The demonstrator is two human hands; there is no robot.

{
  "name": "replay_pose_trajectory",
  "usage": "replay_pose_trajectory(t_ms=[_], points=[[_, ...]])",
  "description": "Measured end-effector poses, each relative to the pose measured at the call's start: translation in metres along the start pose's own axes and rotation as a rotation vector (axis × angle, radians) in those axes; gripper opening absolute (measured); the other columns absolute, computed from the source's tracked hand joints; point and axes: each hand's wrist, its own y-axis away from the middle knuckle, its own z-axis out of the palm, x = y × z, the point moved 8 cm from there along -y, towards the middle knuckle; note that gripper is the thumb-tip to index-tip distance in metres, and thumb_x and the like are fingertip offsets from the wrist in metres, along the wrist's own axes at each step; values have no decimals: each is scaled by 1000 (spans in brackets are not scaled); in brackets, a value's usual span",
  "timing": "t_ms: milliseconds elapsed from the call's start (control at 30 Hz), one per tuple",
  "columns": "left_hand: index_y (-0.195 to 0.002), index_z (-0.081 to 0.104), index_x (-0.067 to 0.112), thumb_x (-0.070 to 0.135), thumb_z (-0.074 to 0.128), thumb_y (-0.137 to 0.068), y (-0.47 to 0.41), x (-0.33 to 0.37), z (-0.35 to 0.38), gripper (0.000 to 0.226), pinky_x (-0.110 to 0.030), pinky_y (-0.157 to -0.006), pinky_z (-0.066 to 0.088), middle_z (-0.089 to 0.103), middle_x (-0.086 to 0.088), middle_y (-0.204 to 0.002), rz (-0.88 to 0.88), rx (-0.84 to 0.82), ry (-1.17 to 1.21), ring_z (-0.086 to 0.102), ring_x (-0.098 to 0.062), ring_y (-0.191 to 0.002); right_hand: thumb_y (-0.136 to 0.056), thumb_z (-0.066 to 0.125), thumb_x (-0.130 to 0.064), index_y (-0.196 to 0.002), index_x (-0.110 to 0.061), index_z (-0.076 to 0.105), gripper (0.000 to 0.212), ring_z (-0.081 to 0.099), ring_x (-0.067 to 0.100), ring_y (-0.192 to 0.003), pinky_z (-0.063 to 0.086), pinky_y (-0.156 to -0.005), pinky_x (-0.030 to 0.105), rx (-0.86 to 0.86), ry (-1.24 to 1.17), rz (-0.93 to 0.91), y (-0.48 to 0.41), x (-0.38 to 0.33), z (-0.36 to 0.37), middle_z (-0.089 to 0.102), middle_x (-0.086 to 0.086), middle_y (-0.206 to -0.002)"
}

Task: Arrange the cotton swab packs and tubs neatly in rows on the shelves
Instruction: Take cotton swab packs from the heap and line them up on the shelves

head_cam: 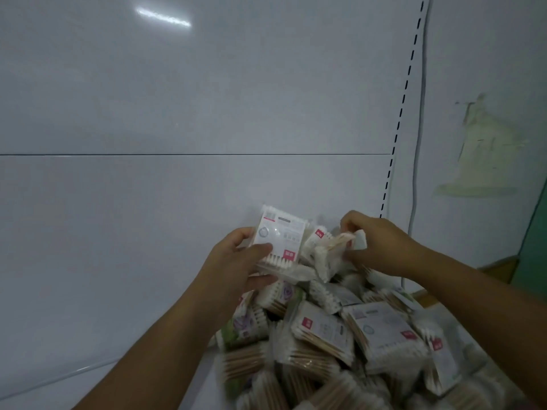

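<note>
Gripping a flat pack point(279, 236) of swabs, the left hand point(236, 261) holds it tilted above the heap point(325, 335), thumb across its front and fingers curled behind. The pack is clear, with a white label, a red tag at its lower corner and white swab tips along its bottom edge. Just beside it the right hand point(381, 244) pinches a second pack point(337, 247) between curled fingers and thumb; this one looks crumpled, and wooden sticks show through it. Both packs sit at the top of the heap, the second touching those below.

The heap is a loose jumble of many packs at the lower right, lying at all angles: some with red tags, some with a purple flower print, most showing wooden sticks and white tips through the film.

It lies on a white shelf point(35, 402). Behind rises a glossy white back panel point(177, 99) with a thin level seam point(192, 154). A slotted upright point(400, 119) bounds it on the right, with a cable point(419, 119) beside. Further right is a wall point(473, 39) with a yellowish patch point(485, 155).
</note>
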Motion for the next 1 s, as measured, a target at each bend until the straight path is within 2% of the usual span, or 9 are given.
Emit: replay_pose_trajectory(t_ms=[133,233,367,433,533,633,700,833,1000], points=[[-106,62,13,6,55,-94,-2,7,-11,16,-33,-64,58,73,-14,-95,78,109,-65,73,-26,-82,-85,69,-10,-106,-32,59,33,67,21,-91,58,-81,38,81,-535,5,7,-17,-30,65,4,-103],[-111,61,11,13,52,-97,-2,4,-1,16,-34,-64,59,72,-15,-98,67,50,-33,72,-26,-83,-79,73,-6,-114,-30,59,45,69,30,-90,57,-81,47,28,-759,-7,5,-48,-30,67,15,-105],[-128,55,10,38,46,-94,-2,-7,15,46,-42,-85,58,67,-15,-119,-7,-128,240,66,-32,-107,-73,81,-11,-94,-27,61,33,59,17,-77,55,-80,37,93,-681,-101,-2,-79,-18,66,12,-100],[-129,55,10,43,50,-86,-2,-9,14,54,-38,-83,58,67,-16,-120,-31,-154,272,65,-32,-109,-70,84,-18,-90,-31,62,32,58,13,-75,55,-78,33,113,-612,-90,-5,-77,-15,66,5,-96],[-126,54,7,27,64,-77,-4,-14,14,55,-37,-75,60,69,-18,-114,-32,-117,229,68,-32,-101,-68,85,-27,-88,-35,64,29,59,13,-75,55,-74,31,63,-529,-115,-7,-80,-9,63,-11,-83],[-122,53,3,5,64,-80,-7,-16,10,43,-36,-68,60,71,-18,-106,11,-20,225,71,-29,-90,-80,76,-26,-98,-24,69,19,60,10,-81,53,-77,24,124,-583,-67,-16,-67,-9,65,-9,-88],[-120,55,5,1,61,-83,-6,-14,7,38,-35,-68,60,71,-17,-106,29,5,249,72,-27,-87,-85,70,-32,-111,-16,65,31,59,12,-93,50,-88,28,143,-338,102,-24,-37,-9,65,-3,-105],[-116,57,8,2,63,-80,-4,-11,6,37,-36,-65,60,72,-15,-103,38,-17,229,72,-26,-84,-83,70,-42,-128,-13,51,57,53,21,-112,40,-84,25,-225,186,218,-21,-2,29,56,7,-126],[-118,57,5,9,65,-71,-1,-12,21,48,-34,-61,59,72,-18,-105,-14,-41,268,72,-27,-86,-69,79,-50,-95,-24,49,47,47,20,-92,43,-74,32,-78,141,224,-26,10,30,52,2,-99]])
